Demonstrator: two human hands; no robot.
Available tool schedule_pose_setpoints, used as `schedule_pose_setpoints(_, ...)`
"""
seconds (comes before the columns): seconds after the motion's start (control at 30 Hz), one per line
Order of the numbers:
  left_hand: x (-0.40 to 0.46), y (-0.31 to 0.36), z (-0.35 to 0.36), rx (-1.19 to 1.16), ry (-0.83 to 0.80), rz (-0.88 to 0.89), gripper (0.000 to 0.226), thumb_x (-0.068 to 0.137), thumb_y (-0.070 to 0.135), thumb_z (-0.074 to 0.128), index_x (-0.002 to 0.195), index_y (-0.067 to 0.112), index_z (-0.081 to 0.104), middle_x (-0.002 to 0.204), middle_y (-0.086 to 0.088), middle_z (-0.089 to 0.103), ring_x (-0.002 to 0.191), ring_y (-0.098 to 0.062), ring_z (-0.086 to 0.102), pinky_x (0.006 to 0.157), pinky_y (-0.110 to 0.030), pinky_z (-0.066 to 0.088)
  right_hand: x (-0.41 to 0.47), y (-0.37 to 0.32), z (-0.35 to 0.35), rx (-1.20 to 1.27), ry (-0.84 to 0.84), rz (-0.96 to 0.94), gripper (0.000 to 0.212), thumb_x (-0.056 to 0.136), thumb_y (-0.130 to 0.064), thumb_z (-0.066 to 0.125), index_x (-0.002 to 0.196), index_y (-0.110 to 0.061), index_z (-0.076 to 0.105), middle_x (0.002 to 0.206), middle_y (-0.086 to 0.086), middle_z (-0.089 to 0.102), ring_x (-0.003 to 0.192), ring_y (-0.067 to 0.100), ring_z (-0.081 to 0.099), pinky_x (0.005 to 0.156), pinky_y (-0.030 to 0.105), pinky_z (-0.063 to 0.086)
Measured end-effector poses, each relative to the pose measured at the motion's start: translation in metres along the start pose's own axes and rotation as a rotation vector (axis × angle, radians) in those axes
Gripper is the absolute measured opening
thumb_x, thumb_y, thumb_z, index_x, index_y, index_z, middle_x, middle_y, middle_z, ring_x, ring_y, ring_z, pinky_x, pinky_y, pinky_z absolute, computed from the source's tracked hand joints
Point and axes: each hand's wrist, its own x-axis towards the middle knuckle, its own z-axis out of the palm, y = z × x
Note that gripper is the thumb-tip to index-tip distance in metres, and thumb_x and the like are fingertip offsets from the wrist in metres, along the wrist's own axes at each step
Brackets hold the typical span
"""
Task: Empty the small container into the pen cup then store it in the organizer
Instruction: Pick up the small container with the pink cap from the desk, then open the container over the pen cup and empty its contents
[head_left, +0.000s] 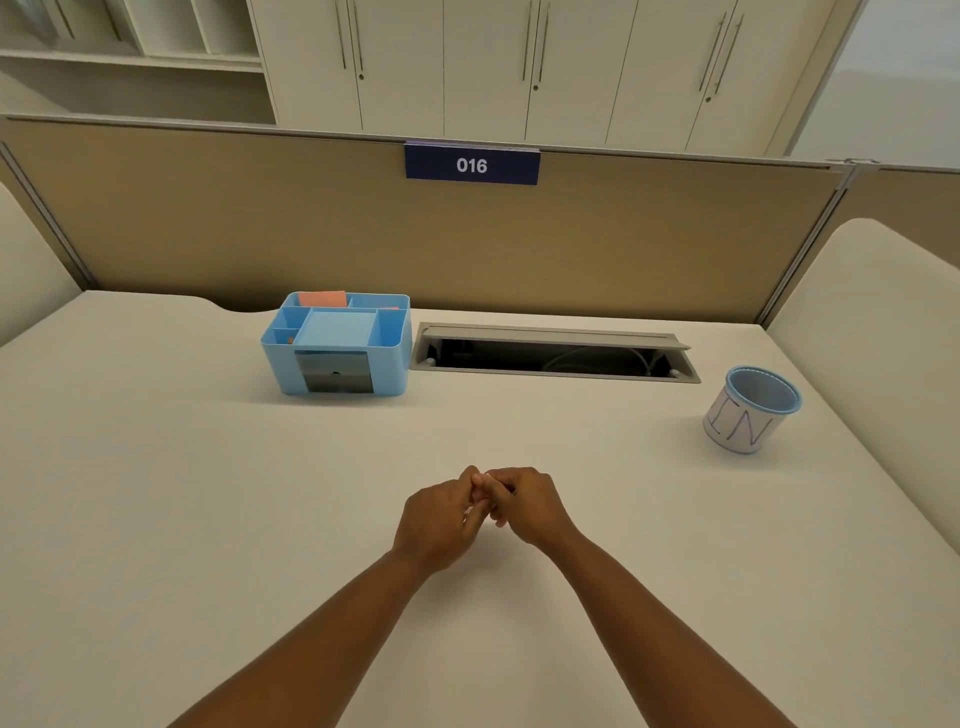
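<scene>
My left hand (441, 519) and my right hand (530, 504) meet at the middle of the desk, fingers curled and touching each other, with no object visible in them. The blue organizer (275, 364) stands at the back left, well beyond my hands. A light blue square container (337, 328) sits in its middle compartment. The pen cup (748, 415), white with a blue rim and "IN" written on it, stands upright at the far right; its inside looks empty from here.
The organizer has a grey front drawer (335, 371) and pink notes (322, 299) in a back compartment. An open cable slot (556, 353) runs along the desk's back. A tan partition with a "016" sign (471, 165) closes the far side.
</scene>
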Motion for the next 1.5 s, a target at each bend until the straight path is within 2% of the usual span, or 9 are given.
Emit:
schedule_pose_setpoints(0.27, -0.003, 0.001, 0.0, -0.067, 0.006, -0.029, 0.018, 0.089, 0.035, 0.046, 0.088, 0.017, 0.048, 0.064, -0.001, 0.065, 0.059, -0.026, 0.056, 0.05, -0.028, 0.032, 0.0, 0.003, -0.005, 0.016, -0.051, -0.021, 0.032, 0.089, -0.028, 0.053, 0.072, -0.006, 0.068, 0.073, 0.022, 0.069, 0.05, 0.01, 0.054, 0.056, 0.019, 0.048)
schedule_pose_setpoints(0.37, -0.004, 0.0, 0.0, -0.111, -0.013, -0.04, 0.02, 0.09, 0.04, 0.044, 0.086, 0.02, 0.046, 0.055, 0.009, 0.052, 0.054, -0.019, 0.048, 0.046, -0.024, 0.03, 0.0, 0.001, -0.007, -0.002, -0.071, -0.012, 0.03, 0.089, -0.03, 0.053, 0.073, -0.01, 0.07, 0.069, 0.013, 0.071, 0.044, 0.001, 0.055, 0.05, 0.011, 0.047)
schedule_pose_setpoints(0.47, -0.004, -0.003, 0.002, -0.222, -0.079, -0.09, 0.023, 0.088, 0.042, 0.047, 0.092, 0.02, 0.044, 0.073, 0.012, 0.059, 0.063, -0.015, 0.051, 0.054, -0.026, 0.036, 0.001, -0.003, -0.012, 0.048, -0.114, 0.058, 0.028, 0.088, -0.032, 0.054, 0.08, -0.012, 0.072, 0.071, 0.003, 0.069, 0.053, 0.002, 0.059, 0.045, 0.01, 0.047)
schedule_pose_setpoints(0.63, -0.003, -0.006, 0.007, -0.377, -0.134, -0.157, 0.021, 0.089, 0.024, 0.052, 0.093, 0.016, 0.032, 0.078, -0.002, 0.051, 0.063, -0.021, 0.043, 0.06, -0.033, 0.035, 0.001, -0.001, -0.021, 0.379, -0.081, 0.25, 0.02, 0.085, -0.029, 0.06, 0.088, -0.013, 0.07, 0.078, -0.005, 0.067, 0.066, 0.008, 0.056, 0.056, 0.018, 0.05)
schedule_pose_setpoints(0.8, 0.001, -0.01, 0.006, -0.428, -0.062, -0.194, 0.016, 0.091, 0.015, 0.046, 0.095, 0.018, 0.032, 0.086, -0.007, 0.051, 0.067, -0.018, 0.046, 0.059, -0.024, 0.036, -0.004, 0.011, -0.023, 0.599, -0.005, 0.316, 0.018, 0.078, -0.008, 0.069, 0.095, -0.004, 0.064, 0.084, 0.006, 0.062, 0.075, 0.014, 0.06, 0.067, 0.019, 0.056)
schedule_pose_setpoints(0.9, 0.002, -0.013, 0.005, -0.432, 0.034, -0.201, 0.014, 0.088, 0.018, 0.054, 0.094, 0.019, 0.041, 0.091, -0.002, 0.055, 0.078, -0.019, 0.051, 0.068, -0.025, 0.041, -0.006, 0.021, -0.019, 0.496, 0.049, 0.283, 0.017, 0.074, -0.004, 0.071, 0.088, -0.009, 0.064, 0.082, 0.001, 0.063, 0.077, 0.013, 0.064, 0.079, 0.026, 0.054)
schedule_pose_setpoints(1.07, 0.003, -0.018, 0.004, -0.373, 0.128, -0.219, 0.022, 0.084, 0.024, 0.061, 0.1, 0.013, 0.053, 0.099, -0.004, 0.061, 0.088, -0.021, 0.056, 0.077, -0.035, 0.048, -0.006, 0.03, -0.006, 0.145, 0.136, 0.119, 0.018, 0.067, -0.013, 0.078, 0.079, -0.017, 0.065, 0.082, -0.005, 0.064, 0.066, 0.002, 0.058, 0.056, 0.001, 0.041)
schedule_pose_setpoints(1.23, 0.005, -0.021, 0.002, -0.375, 0.16, -0.246, 0.019, 0.082, 0.022, 0.063, 0.098, 0.015, 0.055, 0.095, 0.0, 0.062, 0.083, -0.019, 0.056, 0.071, -0.03, 0.045, -0.013, 0.041, 0.002, 0.173, 0.131, 0.068, 0.017, 0.067, -0.012, 0.079, 0.072, -0.012, 0.063, 0.082, 0.009, 0.07, 0.06, 0.003, 0.065, 0.056, 0.007, 0.047)
schedule_pose_setpoints(1.5, 0.008, -0.018, 0.005, -0.344, 0.153, -0.224, 0.022, 0.079, 0.021, 0.067, 0.097, 0.014, 0.057, 0.09, 0.002, 0.061, 0.081, -0.018, 0.056, 0.07, -0.028, 0.044, -0.015, 0.051, 0.005, -0.151, 0.141, -0.017, 0.024, 0.07, -0.028, 0.075, 0.091, -0.024, 0.063, 0.087, -0.006, 0.069, 0.08, 0.008, 0.06, 0.071, 0.016, 0.044)
